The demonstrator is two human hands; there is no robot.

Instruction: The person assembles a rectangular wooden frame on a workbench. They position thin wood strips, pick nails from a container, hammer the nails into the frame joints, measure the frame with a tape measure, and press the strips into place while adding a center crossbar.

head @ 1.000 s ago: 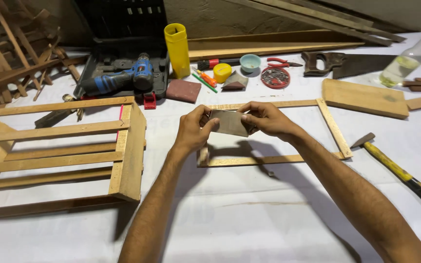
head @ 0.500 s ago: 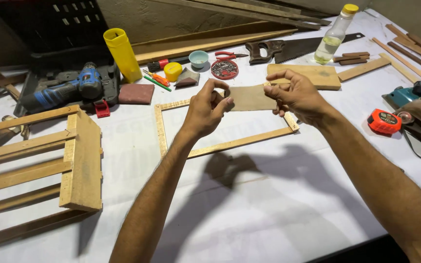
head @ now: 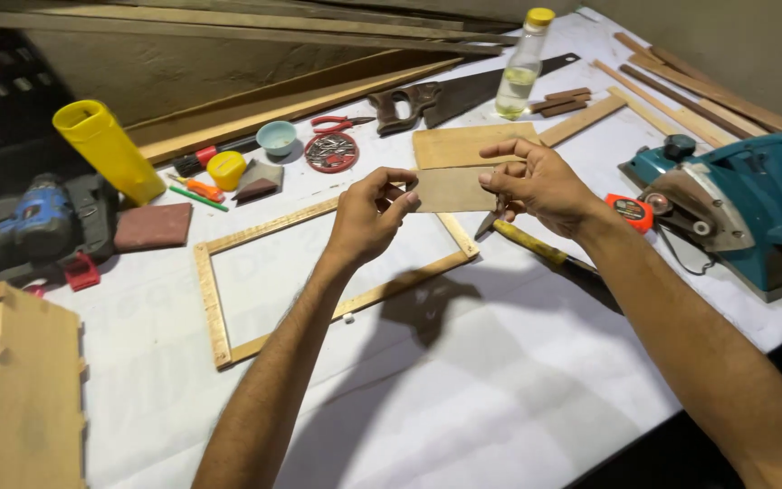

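My left hand (head: 366,217) and my right hand (head: 540,184) hold a brown rectangular sheet of sandpaper (head: 452,189) between them, one hand pinching each end, above the table. Below the sheet lies a thin rectangular wooden frame (head: 213,308) flat on the white table cover. A hammer with a yellow and black handle (head: 536,246) lies under my right wrist, next to the frame's right corner.
A teal electric planer (head: 735,204) and an orange tape measure (head: 631,211) sit at the right. A handsaw (head: 463,93), clear bottle (head: 519,68), wood board (head: 463,145), red pliers, small cups and a yellow tube (head: 110,151) lie behind. A blue drill (head: 33,226) and wooden crate (head: 20,389) are left.
The view has swung to the right, so the frame and crate shifted left and the planer came into view. Both hands keep hold of the sandpaper sheet, now spread slightly wider.
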